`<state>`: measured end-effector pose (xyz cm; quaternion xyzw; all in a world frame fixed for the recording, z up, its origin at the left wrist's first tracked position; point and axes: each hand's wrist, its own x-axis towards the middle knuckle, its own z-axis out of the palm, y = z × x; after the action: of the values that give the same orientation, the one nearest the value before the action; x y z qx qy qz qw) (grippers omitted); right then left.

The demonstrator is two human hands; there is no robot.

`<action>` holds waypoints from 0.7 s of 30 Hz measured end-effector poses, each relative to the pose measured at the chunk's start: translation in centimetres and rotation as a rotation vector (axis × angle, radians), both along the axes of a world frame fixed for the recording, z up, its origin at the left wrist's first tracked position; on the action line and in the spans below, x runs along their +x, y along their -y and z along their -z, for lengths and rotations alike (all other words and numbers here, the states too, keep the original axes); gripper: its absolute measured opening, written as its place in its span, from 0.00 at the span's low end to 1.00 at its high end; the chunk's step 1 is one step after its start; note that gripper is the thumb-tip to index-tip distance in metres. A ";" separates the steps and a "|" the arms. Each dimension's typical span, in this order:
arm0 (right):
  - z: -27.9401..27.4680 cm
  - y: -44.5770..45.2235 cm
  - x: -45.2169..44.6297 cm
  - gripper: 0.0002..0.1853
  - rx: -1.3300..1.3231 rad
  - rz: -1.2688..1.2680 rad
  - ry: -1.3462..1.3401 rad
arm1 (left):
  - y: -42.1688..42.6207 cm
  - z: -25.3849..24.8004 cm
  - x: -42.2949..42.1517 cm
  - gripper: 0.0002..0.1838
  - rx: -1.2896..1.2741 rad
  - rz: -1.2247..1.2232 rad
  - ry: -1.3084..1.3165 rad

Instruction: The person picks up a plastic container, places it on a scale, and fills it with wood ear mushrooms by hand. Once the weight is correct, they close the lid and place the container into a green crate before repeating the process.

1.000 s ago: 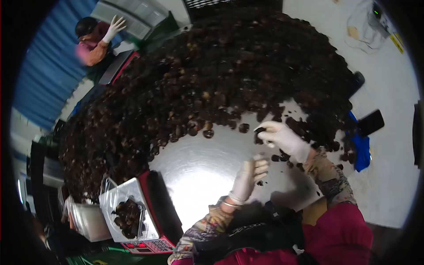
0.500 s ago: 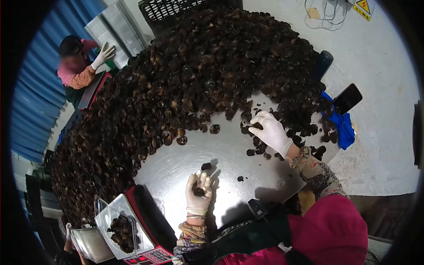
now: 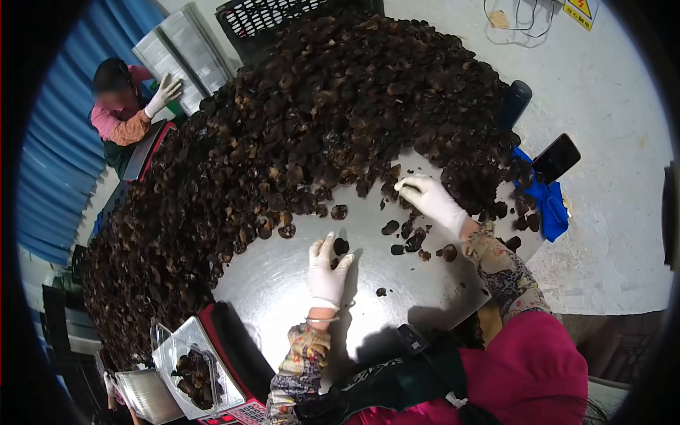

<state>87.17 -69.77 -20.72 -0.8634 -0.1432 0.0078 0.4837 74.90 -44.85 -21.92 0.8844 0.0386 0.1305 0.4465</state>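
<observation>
Thin, rounded dark brown pieces that look like wood ear mushrooms lie in a large heap point(image 3: 312, 113) on a shiny metal table point(image 3: 262, 283). My left hand point(image 3: 327, 276), in a white glove, is over the bare metal, palm turned down. A dark piece point(image 3: 341, 246) sits between its fingertips and thumb, and another dark bit shows in the thumb gap. My right hand point(image 3: 433, 204), gloved too, reaches to the heap's near edge. Its fingers are pinched together, and what they hold is hidden. Several loose pieces point(image 3: 412, 239) lie below that hand.
At lower left, a clear plastic box point(image 3: 221, 375) of dark pieces rests on a red scale point(image 3: 244, 412). A phone point(image 3: 557, 159), blue cloth point(image 3: 554, 212) and dark bottle point(image 3: 516, 104) are at right. A co-worker point(image 3: 120, 106) works at far left, near a black crate point(image 3: 269, 20).
My left hand has moved up and turned from palm up to palm down, reaching the loose dark piece. My right hand has shifted slightly left and up, uncovering several loose pieces beneath it.
</observation>
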 end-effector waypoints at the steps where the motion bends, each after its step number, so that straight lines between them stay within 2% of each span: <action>1: 0.1 -0.5 0.5 0.12 -0.276 -0.047 0.100 | 0.4 -0.1 0.5 0.23 0.080 -0.022 -0.071; 4: 1.7 -2.2 0.6 0.10 -0.652 0.034 0.219 | 0.0 0.7 1.3 0.22 0.176 -0.032 -0.160; 5: 1.3 -2.1 0.7 0.10 -0.650 0.031 0.215 | -0.6 1.5 1.4 0.20 0.191 -0.017 -0.178; 6: 0.4 -2.0 0.7 0.09 -0.657 0.052 0.190 | -1.5 2.8 1.4 0.15 0.201 0.005 -0.007; 7: 0.1 -1.7 0.9 0.08 -0.665 0.072 0.162 | -2.2 4.9 1.4 0.09 0.071 -0.033 0.085; 9: 1.4 0.8 1.9 0.07 -0.258 0.034 0.313 | -2.2 4.6 1.2 0.06 -0.737 -0.149 -0.177; 10: -0.5 1.2 1.3 0.07 -0.027 0.061 -0.036 | -2.7 2.1 1.1 0.04 -0.880 -0.109 -0.327; 11: -2.4 1.6 0.7 0.07 0.204 0.086 -0.382 | -2.7 1.9 1.3 0.08 -1.056 -0.062 -0.313; 12: -1.2 2.2 1.1 0.08 0.351 0.098 -0.379 | -2.5 1.5 1.5 0.10 -1.111 -0.029 -0.330; 15: 0.1 2.6 1.8 0.09 0.353 0.098 -0.414 | -1.8 0.7 2.2 0.14 -1.212 0.080 -0.358; 16: -1.7 1.2 1.1 0.10 0.185 0.135 -0.393 | -1.5 0.5 2.4 0.15 -1.258 0.155 -0.369; 17: 1.5 1.1 1.9 0.15 0.056 0.057 -0.086 | -1.2 0.2 2.6 0.15 -1.255 0.156 -0.371; 19: 1.6 -0.7 2.4 0.21 -0.408 0.196 -0.023 | -0.5 -0.2 2.9 0.16 -1.293 0.220 -0.422; 20: 0.5 -1.4 2.3 0.25 -0.570 0.216 -0.003 | -0.3 -0.3 3.2 0.17 -1.321 0.263 -0.436; 21: 0.2 -2.0 2.3 0.25 -0.619 0.253 0.028 | 0.0 -0.6 3.4 0.17 -1.318 0.264 -0.433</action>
<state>89.43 -67.78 -20.91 -0.9803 -0.0322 -0.0211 0.1936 78.33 -44.89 -21.35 0.4332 0.0900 -0.1542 0.8834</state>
